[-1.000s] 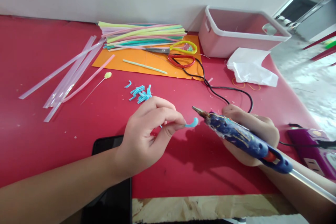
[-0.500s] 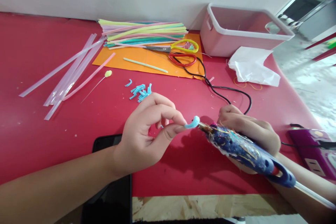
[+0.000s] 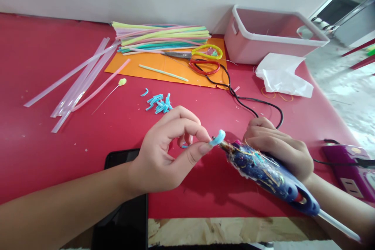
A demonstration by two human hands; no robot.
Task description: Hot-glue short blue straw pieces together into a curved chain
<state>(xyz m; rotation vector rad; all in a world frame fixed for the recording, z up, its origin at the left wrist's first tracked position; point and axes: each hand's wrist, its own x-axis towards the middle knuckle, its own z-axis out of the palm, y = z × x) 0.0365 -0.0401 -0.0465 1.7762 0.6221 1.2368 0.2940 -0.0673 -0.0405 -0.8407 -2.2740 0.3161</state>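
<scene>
My left hand [image 3: 172,148] pinches a short, curved piece of light-blue pipe cleaner [image 3: 218,138] between thumb and forefinger. My right hand [image 3: 281,144] is wrapped around a blue hot glue gun [image 3: 260,172], stained and covered in glue strings. A clear glue stick [image 3: 340,224] sticks out of its back end. The gun's nozzle lies right at the blue piece, partly behind it; whether they touch I cannot tell. Beyond my left hand lies a small pile of cut blue pipe cleaner bits [image 3: 159,103]. Another bit of blue shows under my left fingers.
Pipe cleaners [image 3: 164,35] and scissors [image 3: 202,56] lie on orange card [image 3: 131,68]. Glue sticks [image 3: 73,74] and a yellow-tipped wire [image 3: 122,82] are at left. A pink bin [image 3: 263,47], white paper [image 3: 284,74] and purple power strip [image 3: 348,170] are right; a phone [image 3: 123,218] is near.
The glue gun has turned slightly and its nozzle has shifted left, behind the blue piece. My left hand has moved a little to the right, still holding the piece.
</scene>
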